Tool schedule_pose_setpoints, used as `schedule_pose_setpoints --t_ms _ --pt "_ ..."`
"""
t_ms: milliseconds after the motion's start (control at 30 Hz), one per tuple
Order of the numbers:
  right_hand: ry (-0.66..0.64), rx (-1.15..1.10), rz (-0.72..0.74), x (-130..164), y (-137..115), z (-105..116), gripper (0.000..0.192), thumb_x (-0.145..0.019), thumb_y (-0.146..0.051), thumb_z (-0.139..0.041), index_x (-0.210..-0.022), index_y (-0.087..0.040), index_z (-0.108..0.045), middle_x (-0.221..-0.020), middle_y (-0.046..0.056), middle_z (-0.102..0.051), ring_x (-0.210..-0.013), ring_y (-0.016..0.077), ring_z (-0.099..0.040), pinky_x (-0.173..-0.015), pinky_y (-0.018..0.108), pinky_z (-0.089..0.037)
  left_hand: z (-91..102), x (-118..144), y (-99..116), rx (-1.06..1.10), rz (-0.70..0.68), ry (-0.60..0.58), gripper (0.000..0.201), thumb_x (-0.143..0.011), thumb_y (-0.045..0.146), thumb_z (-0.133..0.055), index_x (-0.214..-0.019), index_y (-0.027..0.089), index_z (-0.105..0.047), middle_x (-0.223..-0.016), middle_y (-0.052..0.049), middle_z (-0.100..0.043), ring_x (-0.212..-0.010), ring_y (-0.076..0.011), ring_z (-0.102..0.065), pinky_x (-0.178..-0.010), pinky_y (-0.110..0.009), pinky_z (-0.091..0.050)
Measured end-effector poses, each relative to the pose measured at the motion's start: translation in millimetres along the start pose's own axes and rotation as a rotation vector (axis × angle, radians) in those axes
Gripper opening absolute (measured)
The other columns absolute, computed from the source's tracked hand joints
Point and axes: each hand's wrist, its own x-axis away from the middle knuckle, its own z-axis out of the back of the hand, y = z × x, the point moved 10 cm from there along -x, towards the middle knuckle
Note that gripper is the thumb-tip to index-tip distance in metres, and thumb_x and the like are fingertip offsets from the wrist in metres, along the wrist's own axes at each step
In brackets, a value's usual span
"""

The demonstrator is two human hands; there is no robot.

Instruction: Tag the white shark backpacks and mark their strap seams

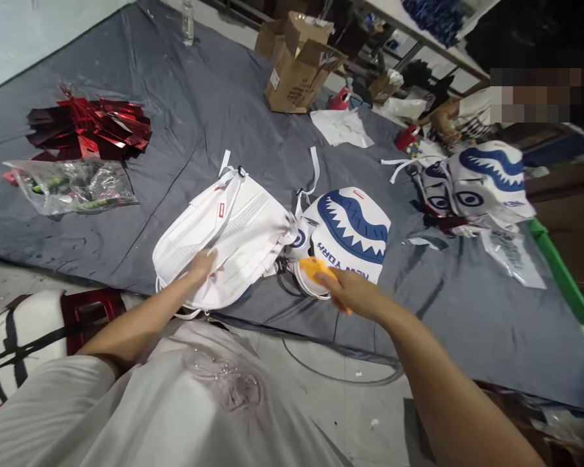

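Head view, looking down at a grey sheet spread across the floor. Centre of frame: white backpack lying back-panel up, long axis running from lower left toward upper right, straps trailing off the top end. Left hand pressed flat on the lower end of that pack, fingers spread and relaxed, gripping nothing. Just right of it, touching or nearly so, a second backpack with a blue shark-mouth print, lettering upside down to the camera, long axis roughly up and down the frame.

Right hand at the near edge of the shark-print pack, fingers pinched around a small orange piece; nature of that piece too blurred to tell. Orange piece pointing left, toward the gap between the two packs, with a dark loop of strap or zipper directly under it. Right hand clearly the nearer one to the shark-print pack; left hand the only one on the white pack.

Upper left of frame: red foil pieces in a heap, with a clear plastic bag just below. Top centre: open cardboard box and a water bottle. Upper right: more shark-print bags piled together, well apart from both hands.
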Motion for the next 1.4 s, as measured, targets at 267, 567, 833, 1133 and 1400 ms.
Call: schedule_pose_setpoints --t_ms 267,567,833,1133,1400 --pt "0.257 0.240 -0.023 -4.6 -16.7 27.8 0.051 -0.104 -0.052 -0.028 -0.116 -0.015 -0.062 -0.095 0.013 -0.072 -0.089 0.0261 -0.068 -0.072 0.030 -0.045 -20.4 8.5 29.3 -0.018 -0.058 0.121 0.046 -0.097 0.033 -0.048 -0.143 0.026 -0.052 -0.152 -0.015 -0.045 -0.133 -0.0325 -0.049 -0.109 -0.053 -0.042" --pt "0.292 0.288 0.054 -30.0 -22.5 22.2 0.054 -0.105 -0.053 -0.027 -0.122 -0.016 -0.062 -0.103 0.014 -0.072 -0.095 0.0263 -0.068 -0.074 0.031 -0.045 -29.4 22.6 56.4 -0.035 -0.146 0.057 0.049 -0.081 0.032 -0.072 -0.129 0.024 -0.066 -0.153 -0.015 -0.044 -0.137 -0.0434 -0.038 -0.115 -0.067 -0.024" --pt "0.181 0.130 0.088 -12.4 -6.1 -71.6 0.045 -0.104 -0.044 -0.033 -0.127 -0.017 -0.061 -0.106 0.013 -0.073 -0.094 0.0254 -0.069 -0.070 0.029 -0.044 131.7 25.9 -40.1 0.304 0.268 0.341 0.040 -0.093 0.046 -0.055 -0.116 0.014 -0.062 -0.125 -0.018 -0.060 -0.128 -0.0328 -0.055 -0.105 -0.050 -0.048" --pt "0.129 0.052 -0.105 12.4 -55.2 -187.8 0.038 -0.106 -0.040 -0.030 -0.116 -0.021 -0.061 -0.098 0.008 -0.075 -0.090 0.0255 -0.072 -0.065 0.030 -0.044 99.2 9.9 -91.0 0.755 0.507 0.233 0.014 -0.092 0.027 -0.062 -0.103 0.018 -0.059 -0.085 -0.002 -0.062 -0.093 -0.0155 -0.066 -0.077 -0.021 -0.055" --pt "0.234 -0.062 -0.228 8.5 -101.9 -230.4 0.034 -0.106 -0.040 -0.034 -0.115 -0.020 -0.061 -0.094 0.010 -0.075 -0.085 0.0257 -0.073 -0.064 0.030 -0.044 51.8 -8.3 -66.2 1.099 0.644 -0.322 0.047 -0.099 0.049 -0.044 -0.116 0.007 -0.055 -0.085 -0.012 -0.066 -0.079 -0.0226 -0.072 -0.081 -0.038 -0.062"
